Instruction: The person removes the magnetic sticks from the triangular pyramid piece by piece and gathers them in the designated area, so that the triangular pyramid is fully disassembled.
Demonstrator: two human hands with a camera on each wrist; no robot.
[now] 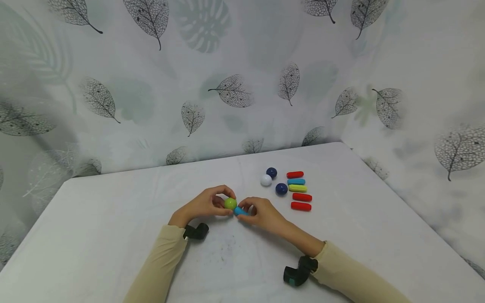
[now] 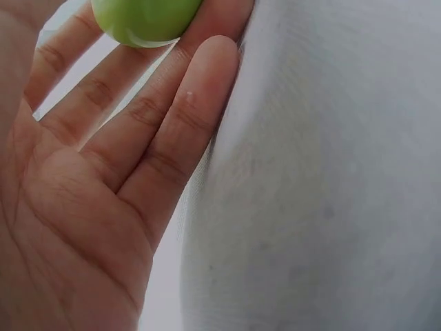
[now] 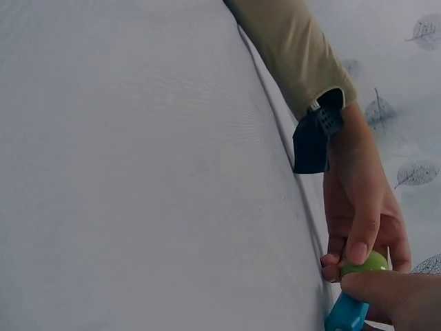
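In the head view my left hand [image 1: 207, 203] holds a green ball [image 1: 230, 204] between thumb and fingers, low over the white table. My right hand [image 1: 263, 214] pinches a short blue rod [image 1: 241, 211], its end up against the ball or very near it. From the left wrist, the green ball [image 2: 145, 21] shows at the top edge, beside the fingers. In the right wrist view the blue rod [image 3: 347, 313] sits just below the green ball [image 3: 366, 263]; the right thumb partly covers where they come together.
On the white table [image 1: 113, 235], right of the hands, lie two dark blue balls [image 1: 281, 189] and a white ball [image 1: 266, 180]. Beside them is a column of rods: several red rods [image 1: 302, 197], a blue one [image 1: 296, 182] and a yellow one [image 1: 297, 188]. A leaf-patterned curtain [image 1: 151, 92] hangs behind.
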